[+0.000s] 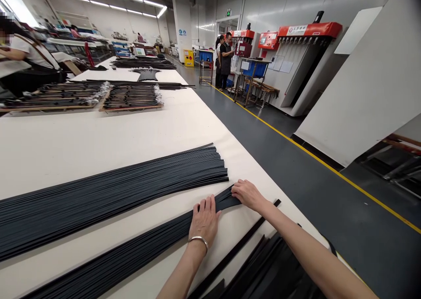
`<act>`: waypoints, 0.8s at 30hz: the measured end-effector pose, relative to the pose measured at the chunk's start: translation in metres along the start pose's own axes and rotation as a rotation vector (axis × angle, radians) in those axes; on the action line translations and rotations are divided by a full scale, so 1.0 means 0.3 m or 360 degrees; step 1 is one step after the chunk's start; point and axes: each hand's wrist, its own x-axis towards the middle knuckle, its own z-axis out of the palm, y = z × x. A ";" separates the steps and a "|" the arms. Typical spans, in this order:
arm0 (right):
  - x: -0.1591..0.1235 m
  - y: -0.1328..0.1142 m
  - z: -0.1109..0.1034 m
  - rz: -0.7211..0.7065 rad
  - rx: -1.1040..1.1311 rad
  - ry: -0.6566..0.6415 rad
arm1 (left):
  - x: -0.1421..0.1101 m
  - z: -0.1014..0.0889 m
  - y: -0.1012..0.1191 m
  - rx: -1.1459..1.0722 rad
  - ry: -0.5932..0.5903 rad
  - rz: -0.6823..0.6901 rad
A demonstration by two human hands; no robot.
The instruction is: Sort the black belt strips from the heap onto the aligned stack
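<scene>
Both hands on one piece of work: a narrow bundle of long, flat, black strips [148, 246], material unclear, on a white-topped surface [184, 123]. Left hand [204, 222], silver bangle [199, 242] at the wrist, lies palm down across the strips, fingers loosely bent; cannot tell whether it grips or only presses. Right hand [247, 194], fingers curled in, pinches the bundle's far end, where the strips part slightly.

Key relation: the bundle's long axis runs from lower left to upper right, away from the body. Right hand at the tip, left hand a little way down the length; the remainder trails off leftward past the left hand, no hand on it.

Just beyond, a wider bundle of black strips [125, 189] lies apart at a slightly flatter slant, its stepped end nearest the right hand. On the near side, a lone black strip [237, 248] passes under the right forearm, beside a dark, loose pile [276, 268]. Farther out: two flat stacks of dark strips [131, 98] side by side.
</scene>
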 end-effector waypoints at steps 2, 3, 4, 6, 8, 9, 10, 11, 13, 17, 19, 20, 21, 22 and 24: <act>-0.015 0.016 -0.005 0.0017 -0.0030 0.0011 | -0.002 0.003 0.000 0.0002 0.0010 0.0000; -0.025 0.027 -0.008 0.0044 -0.0042 0.0021 | -0.002 0.003 0.001 0.0002 0.0012 -0.0001; -0.036 0.038 -0.011 0.0079 -0.0051 0.0033 | -0.003 0.004 0.001 0.0000 0.0012 -0.0002; -0.053 0.056 -0.013 0.0151 -0.0055 0.0059 | -0.003 0.004 0.001 -0.0010 0.0005 -0.0003; -0.059 0.059 -0.010 0.0205 -0.0048 0.0094 | -0.002 0.003 0.002 -0.0014 -0.0003 -0.0003; -0.057 0.055 -0.007 0.0215 -0.0041 0.0107 | -0.001 0.002 0.002 -0.0012 -0.0005 -0.0003; -0.053 0.047 -0.003 0.0211 -0.0031 0.0112 | -0.001 0.002 0.003 -0.0007 -0.0006 -0.0003; -0.046 0.038 0.002 0.0195 -0.0019 0.0109 | 0.000 0.002 0.003 -0.0002 -0.0005 -0.0003; -0.031 0.018 0.009 0.0149 0.0003 0.0085 | 0.000 0.004 0.004 0.0000 0.0001 -0.0001; -0.004 -0.003 0.008 0.0107 0.0009 0.0043 | -0.002 0.009 0.005 -0.0020 0.0017 -0.0003; 0.007 -0.003 0.003 0.0081 0.0011 0.0011 | -0.004 0.012 0.004 -0.0025 0.0023 -0.0001; 0.014 -0.001 0.001 0.0064 0.0017 -0.0009 | -0.004 0.014 0.004 -0.0024 0.0026 -0.0001; 0.021 0.001 -0.001 0.0045 0.0027 -0.0027 | -0.005 0.015 0.004 -0.0021 0.0028 -0.0001; 0.028 0.003 -0.003 0.0028 0.0039 -0.0043 | -0.005 0.017 0.003 -0.0017 0.0028 -0.0002; 0.043 0.005 -0.004 -0.0003 0.0067 -0.0072 | -0.005 0.019 0.004 -0.0003 0.0022 -0.0005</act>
